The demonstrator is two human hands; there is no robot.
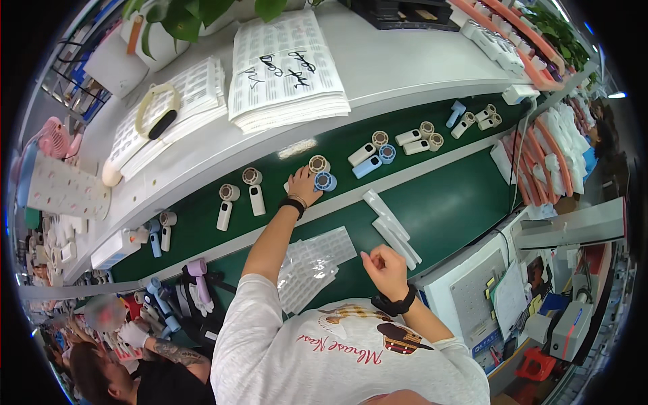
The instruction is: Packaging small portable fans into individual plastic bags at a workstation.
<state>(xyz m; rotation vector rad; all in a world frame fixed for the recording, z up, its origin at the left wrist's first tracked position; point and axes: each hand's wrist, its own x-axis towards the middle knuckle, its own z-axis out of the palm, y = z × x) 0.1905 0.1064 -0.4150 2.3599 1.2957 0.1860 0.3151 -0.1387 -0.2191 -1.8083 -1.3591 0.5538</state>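
My left hand (pixel 305 189) reaches forward onto the green conveyor belt, its fingers closed over the handle of a cream handheld fan (pixel 319 164). Right beside it, a blue handheld fan (pixel 325 181) has its round head against my fingers; its handle is hidden. My right hand (pixel 387 271) is curled into a loose fist in front of my chest, with nothing showing in it. Between my arms lie transparent label sheets (pixel 317 263) on the green work surface. White strips (pixel 391 229) lie just beyond my right hand.
Further fans rest along the belt, such as a cream one (pixel 255 196) to the left and a blue one (pixel 368 166) to the right. Stacked printed sheets (pixel 287 74) sit on the grey shelf above. A machine (pixel 570 327) stands right; a co-worker (pixel 101 371) sits lower left.
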